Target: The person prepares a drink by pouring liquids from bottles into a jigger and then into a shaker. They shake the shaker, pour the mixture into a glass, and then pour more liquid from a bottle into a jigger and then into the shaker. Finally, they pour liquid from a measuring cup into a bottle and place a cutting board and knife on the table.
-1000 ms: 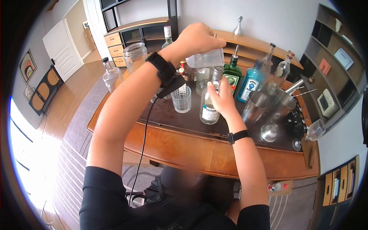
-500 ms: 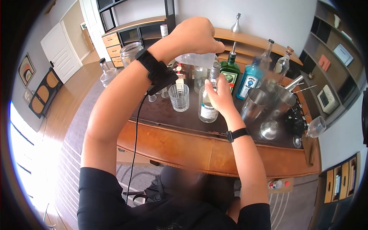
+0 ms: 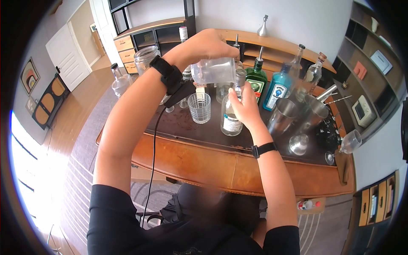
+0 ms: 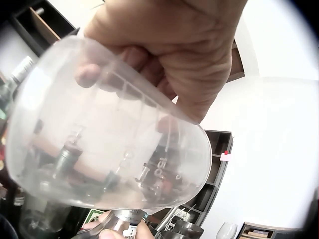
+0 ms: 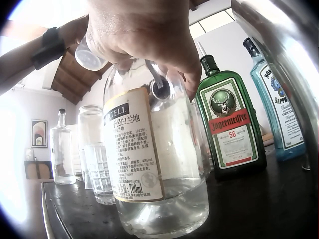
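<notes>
In the head view, my left hand (image 3: 206,46) holds a translucent plastic measuring cup (image 3: 212,71) from above. The cup is tipped on its side, its mouth towards the neck of a clear glass bottle (image 3: 231,124). Raised graduation marks show on the cup wall (image 4: 124,134) in the left wrist view, with the bottle's silver neck (image 4: 128,215) just below the rim. My right hand (image 3: 245,107) grips this bottle by its neck and upper part while it stands upright on the table. Clear liquid lies in the bottom of the labelled bottle (image 5: 164,214) in the right wrist view.
A cut-glass tumbler (image 3: 199,108) stands left of the bottle. Behind and to the right are a green bottle (image 3: 256,78) and a blue one (image 3: 277,91). Metal shaker tins (image 3: 282,114) stand close by my right wrist. A wine glass (image 3: 350,142) is at the table's right edge.
The cup has shifted left from its place one second ago, and my left hand has come down after rising slightly. My right hand keeps its grip on the bottle.
</notes>
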A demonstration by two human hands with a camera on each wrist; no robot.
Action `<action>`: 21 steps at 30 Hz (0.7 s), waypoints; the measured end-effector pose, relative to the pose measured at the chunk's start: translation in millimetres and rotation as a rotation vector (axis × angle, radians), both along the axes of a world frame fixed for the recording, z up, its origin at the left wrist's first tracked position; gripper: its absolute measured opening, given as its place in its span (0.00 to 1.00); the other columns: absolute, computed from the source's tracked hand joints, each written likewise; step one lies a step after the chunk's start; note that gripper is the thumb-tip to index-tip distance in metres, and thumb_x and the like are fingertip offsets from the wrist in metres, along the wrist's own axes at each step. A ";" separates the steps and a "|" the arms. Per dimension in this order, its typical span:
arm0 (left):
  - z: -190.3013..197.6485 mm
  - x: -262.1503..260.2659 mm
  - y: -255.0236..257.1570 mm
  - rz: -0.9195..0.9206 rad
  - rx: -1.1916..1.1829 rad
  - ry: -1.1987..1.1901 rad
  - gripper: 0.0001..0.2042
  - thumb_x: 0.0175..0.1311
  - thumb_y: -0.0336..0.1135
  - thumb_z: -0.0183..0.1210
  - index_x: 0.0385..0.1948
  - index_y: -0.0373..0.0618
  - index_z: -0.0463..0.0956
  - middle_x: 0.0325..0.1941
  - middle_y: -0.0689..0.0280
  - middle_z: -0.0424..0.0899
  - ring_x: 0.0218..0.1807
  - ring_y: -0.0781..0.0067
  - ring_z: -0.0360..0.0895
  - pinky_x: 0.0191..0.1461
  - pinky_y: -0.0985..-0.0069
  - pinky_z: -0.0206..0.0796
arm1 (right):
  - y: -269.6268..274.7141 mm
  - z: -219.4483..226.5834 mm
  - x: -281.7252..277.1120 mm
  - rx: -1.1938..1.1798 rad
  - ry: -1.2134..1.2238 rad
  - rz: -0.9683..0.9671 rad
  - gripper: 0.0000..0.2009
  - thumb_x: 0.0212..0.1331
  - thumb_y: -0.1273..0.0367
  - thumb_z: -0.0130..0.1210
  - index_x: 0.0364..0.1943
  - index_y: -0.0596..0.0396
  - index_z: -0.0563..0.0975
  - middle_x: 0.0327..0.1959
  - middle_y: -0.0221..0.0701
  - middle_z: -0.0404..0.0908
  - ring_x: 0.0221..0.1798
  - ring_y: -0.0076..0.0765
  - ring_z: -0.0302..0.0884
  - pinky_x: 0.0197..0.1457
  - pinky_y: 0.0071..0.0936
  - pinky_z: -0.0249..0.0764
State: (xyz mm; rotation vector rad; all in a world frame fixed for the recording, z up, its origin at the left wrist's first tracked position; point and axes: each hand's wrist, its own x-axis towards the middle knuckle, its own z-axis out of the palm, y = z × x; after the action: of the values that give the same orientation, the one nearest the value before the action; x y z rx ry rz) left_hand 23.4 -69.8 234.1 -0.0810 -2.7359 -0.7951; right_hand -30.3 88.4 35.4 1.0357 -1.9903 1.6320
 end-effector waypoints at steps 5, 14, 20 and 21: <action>4.0 1.3 4.2 -0.041 -0.003 0.028 0.24 0.48 0.50 0.66 0.21 0.30 0.79 0.18 0.56 0.74 0.24 0.67 0.68 0.30 0.65 0.65 | 0.0 -0.1 -1.8 -0.001 -0.047 0.034 0.16 0.65 0.65 0.59 0.48 0.63 0.73 0.41 0.47 0.82 0.47 0.55 0.80 0.51 0.46 0.74; 5.8 -4.7 12.3 -0.042 -0.017 0.111 0.25 0.49 0.52 0.64 0.20 0.31 0.79 0.18 0.54 0.76 0.23 0.63 0.70 0.31 0.62 0.67 | 0.6 3.5 2.6 -0.032 -0.057 0.059 0.14 0.65 0.65 0.59 0.46 0.63 0.74 0.39 0.47 0.83 0.44 0.53 0.82 0.50 0.45 0.75; 20.1 -8.7 19.9 -0.072 -0.286 0.294 0.24 0.47 0.51 0.65 0.16 0.33 0.76 0.14 0.52 0.70 0.18 0.61 0.67 0.27 0.63 0.66 | 1.4 3.6 2.6 -0.008 -0.041 0.042 0.14 0.65 0.65 0.59 0.46 0.63 0.74 0.39 0.46 0.82 0.44 0.53 0.81 0.49 0.44 0.75; 17.9 -11.0 20.9 -0.080 -0.358 0.312 0.23 0.47 0.51 0.64 0.16 0.33 0.77 0.14 0.51 0.71 0.18 0.58 0.69 0.28 0.62 0.67 | 1.4 4.3 3.1 -0.008 -0.037 0.040 0.14 0.65 0.65 0.59 0.46 0.63 0.74 0.39 0.46 0.82 0.44 0.53 0.81 0.49 0.44 0.75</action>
State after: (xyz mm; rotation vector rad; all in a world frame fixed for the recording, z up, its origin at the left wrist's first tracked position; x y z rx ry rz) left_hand 12.5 -49.0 252.0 -0.3588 -2.5515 -0.2725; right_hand -27.2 89.8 39.7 1.0565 -1.9969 1.6906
